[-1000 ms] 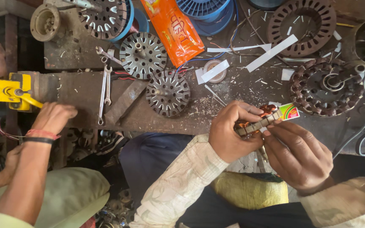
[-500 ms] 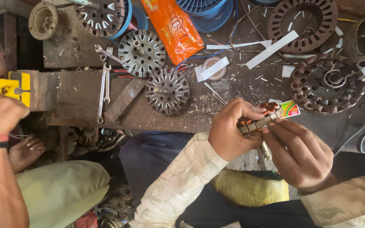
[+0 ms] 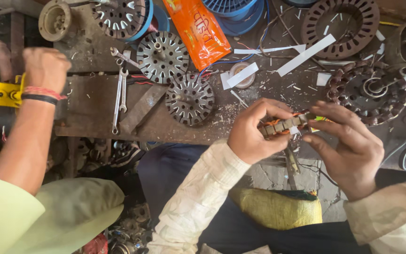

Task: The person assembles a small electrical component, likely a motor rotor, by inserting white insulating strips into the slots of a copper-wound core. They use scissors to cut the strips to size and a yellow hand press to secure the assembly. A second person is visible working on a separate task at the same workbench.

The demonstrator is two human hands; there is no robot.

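While my left hand [image 3: 252, 134] pinches the small stator core [image 3: 285, 126] just below the wound stator [image 3: 367, 94], my right hand [image 3: 348, 146] grips its other end; threading copper wire needs steady fingers

Left hand [image 3: 252, 134] curled, fingers [image 3: 271, 107] pinched shut, right hand [image 3: 351, 148] opposite, fingertips nearly meeting the left's, both pale-sleeved forearms angling up from below

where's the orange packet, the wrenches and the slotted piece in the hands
orange packet [image 3: 200, 30], head view, middle of its face
wrenches [image 3: 120, 96], head view, on the shafts
slotted piece [image 3: 285, 125], head view, its middle between both hands
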